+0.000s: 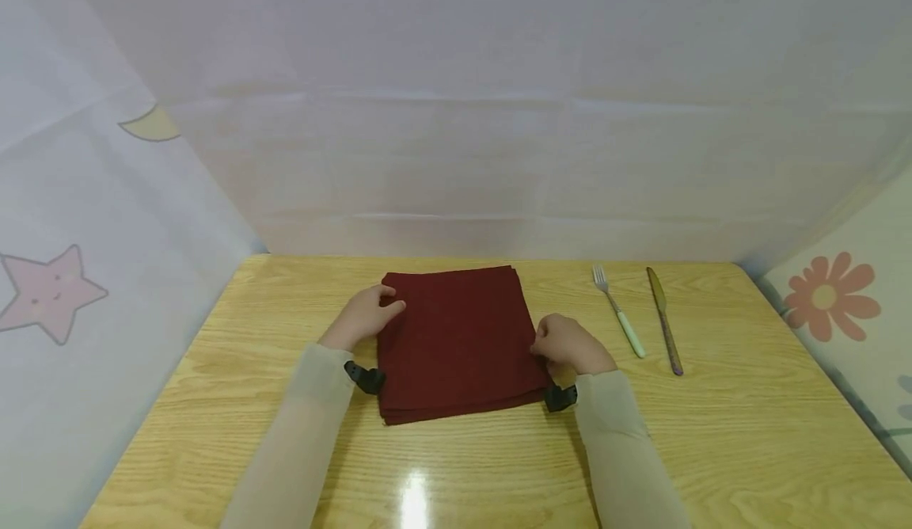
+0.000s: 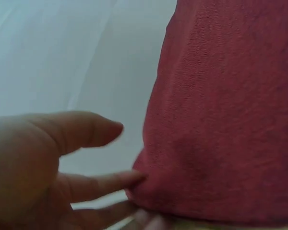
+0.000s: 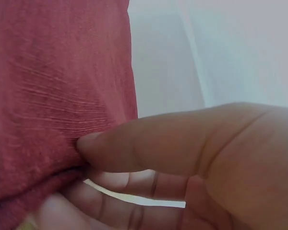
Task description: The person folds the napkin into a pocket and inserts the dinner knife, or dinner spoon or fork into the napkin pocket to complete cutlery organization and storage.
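A dark red folded cloth (image 1: 456,339) lies flat in the middle of the wooden table, its layers showing along the near edge. My left hand (image 1: 361,315) is at its left edge. In the left wrist view the thumb is raised off the cloth, while the fingertips (image 2: 137,177) touch its edge. On the opposite side my right hand (image 1: 570,344) pinches the cloth's right edge. The right wrist view shows the thumb (image 3: 144,143) pressed on top, with fine creases running from it and the other fingers below, partly hidden by the fabric.
To the right of the cloth lie a fork (image 1: 621,315) with a pale green handle and a knife (image 1: 666,323), side by side. The wooden table (image 1: 456,473) is bounded by pale fabric (image 1: 456,157) at the back and sides, printed with a pink star and a flower.
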Demonstrator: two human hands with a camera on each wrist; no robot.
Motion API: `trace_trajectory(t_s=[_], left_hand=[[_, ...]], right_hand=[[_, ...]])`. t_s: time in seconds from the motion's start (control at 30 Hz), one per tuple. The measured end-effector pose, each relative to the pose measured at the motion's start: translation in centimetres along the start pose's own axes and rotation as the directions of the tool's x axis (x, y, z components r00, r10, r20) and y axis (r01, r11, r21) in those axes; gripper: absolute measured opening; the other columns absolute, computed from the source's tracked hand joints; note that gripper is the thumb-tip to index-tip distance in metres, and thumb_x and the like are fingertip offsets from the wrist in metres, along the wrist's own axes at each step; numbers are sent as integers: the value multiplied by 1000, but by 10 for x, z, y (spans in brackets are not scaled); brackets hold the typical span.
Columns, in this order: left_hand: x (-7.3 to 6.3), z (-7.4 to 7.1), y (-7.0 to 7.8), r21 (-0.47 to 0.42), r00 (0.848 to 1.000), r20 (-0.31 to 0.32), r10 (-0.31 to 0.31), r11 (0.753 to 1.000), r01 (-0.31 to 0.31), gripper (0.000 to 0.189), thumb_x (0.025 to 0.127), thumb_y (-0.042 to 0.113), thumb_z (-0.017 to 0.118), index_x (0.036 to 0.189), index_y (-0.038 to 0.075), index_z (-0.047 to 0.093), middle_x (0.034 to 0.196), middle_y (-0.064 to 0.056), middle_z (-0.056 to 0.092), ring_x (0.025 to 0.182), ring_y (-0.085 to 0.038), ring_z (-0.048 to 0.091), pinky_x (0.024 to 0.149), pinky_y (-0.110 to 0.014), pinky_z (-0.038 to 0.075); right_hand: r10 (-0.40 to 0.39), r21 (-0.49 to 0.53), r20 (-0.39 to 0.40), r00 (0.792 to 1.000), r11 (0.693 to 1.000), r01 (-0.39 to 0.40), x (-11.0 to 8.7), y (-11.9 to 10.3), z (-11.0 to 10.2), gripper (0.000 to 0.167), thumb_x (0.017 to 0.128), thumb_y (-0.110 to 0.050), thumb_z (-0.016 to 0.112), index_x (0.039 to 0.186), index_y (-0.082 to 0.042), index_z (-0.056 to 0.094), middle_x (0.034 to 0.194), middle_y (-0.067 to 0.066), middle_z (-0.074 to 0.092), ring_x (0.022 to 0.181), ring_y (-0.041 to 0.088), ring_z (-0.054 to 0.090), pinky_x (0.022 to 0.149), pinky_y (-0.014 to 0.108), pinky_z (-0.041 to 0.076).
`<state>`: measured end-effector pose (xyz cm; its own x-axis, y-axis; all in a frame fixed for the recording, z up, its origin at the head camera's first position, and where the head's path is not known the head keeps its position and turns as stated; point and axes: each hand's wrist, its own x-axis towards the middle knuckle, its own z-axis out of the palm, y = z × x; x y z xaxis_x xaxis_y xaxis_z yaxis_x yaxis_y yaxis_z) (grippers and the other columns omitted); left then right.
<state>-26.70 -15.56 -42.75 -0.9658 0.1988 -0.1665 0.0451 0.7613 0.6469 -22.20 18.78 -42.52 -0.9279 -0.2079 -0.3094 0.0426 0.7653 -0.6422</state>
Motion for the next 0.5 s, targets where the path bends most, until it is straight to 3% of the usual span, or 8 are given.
trace_trajectory(t_s=[0.2,0.5], left_hand=[[5,1,-4,-43,998,18,66,997,-65,55,106,25,52,151,-5,40,156,-28,37,144,-45,34,115,-58,32],[-5,1,6,-15,988,-11,154,988,-154,54,105,20,55,149,-7,42,153,-29,39,141,-46,37,114,-59,32]], right_hand=[[6,19,3,1000,1000,-6,-1,2,-3,18,93,-1,61,77,-5,55,77,12,64,59,21,65,61,33,54],[21,-39,-9,1000,999,-21,-5,-2,-4,21,93,-2,63,73,-5,56,72,10,62,61,21,61,57,30,48]])
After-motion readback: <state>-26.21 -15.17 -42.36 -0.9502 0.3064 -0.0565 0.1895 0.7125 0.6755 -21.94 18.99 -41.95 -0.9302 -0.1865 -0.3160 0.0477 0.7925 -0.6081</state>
